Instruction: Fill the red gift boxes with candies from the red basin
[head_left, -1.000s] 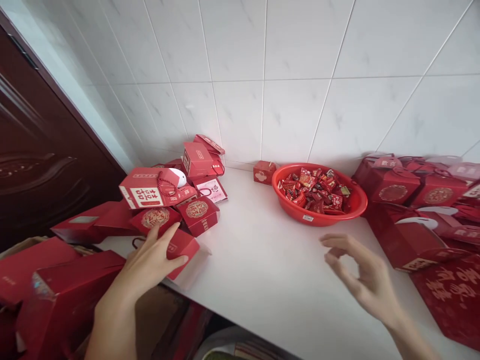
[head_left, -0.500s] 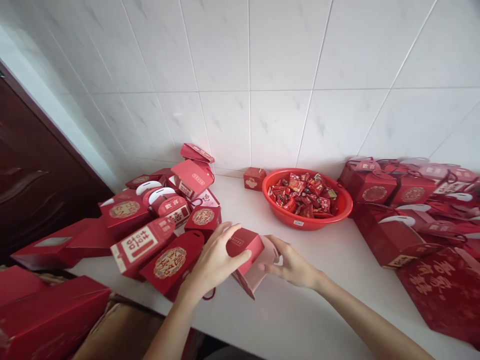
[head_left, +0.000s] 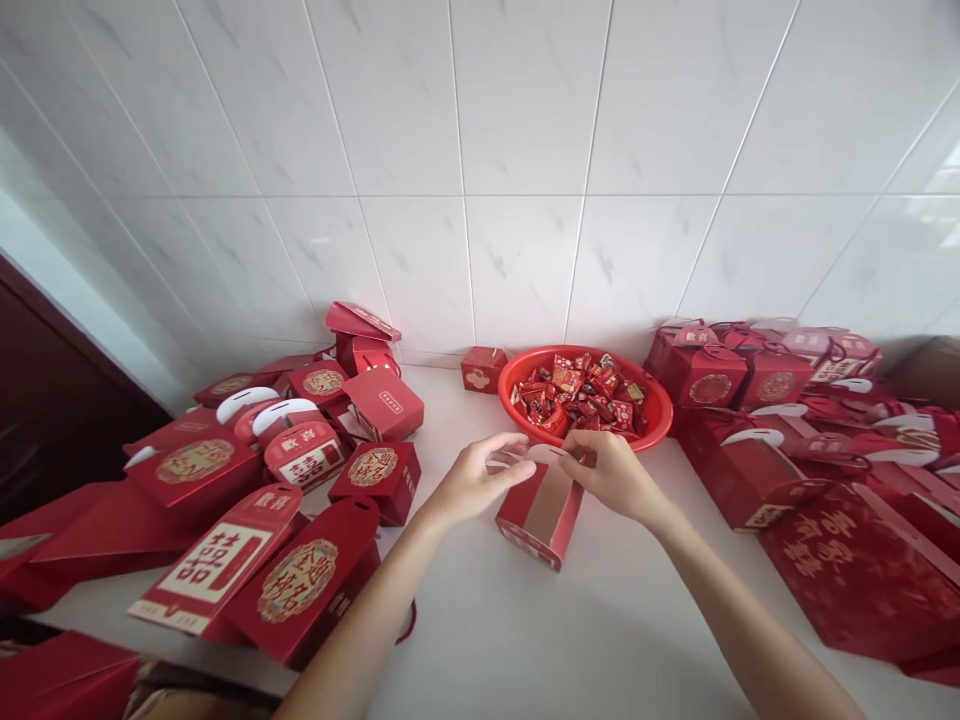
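A small red cardboard gift box (head_left: 519, 505) stands on the white table between my hands, its top flaps raised and a pale panel facing me. My left hand (head_left: 480, 482) is curled at the box's upper left, thumb and fingers closed about a flap. At the upper right, my right hand (head_left: 616, 477) pinches the other flap, its fingertips partly hidden behind the board. Just beyond the box is a red plastic basin (head_left: 660, 415) heaped with red-wrapped sweets (head_left: 581, 390).
Many red gift boxes (head_left: 300, 580) crowd the left side, some with rounded white-edged flaps. More boxes (head_left: 750, 470) are packed on the right, beside a large red bag (head_left: 847, 570). A small red box (head_left: 482, 369) sits against the tiled wall (head_left: 525, 270).
The box has been turned and set upright on the table, nearer the basin. Both hands have shifted to its top flaps. The view has swung slightly right.
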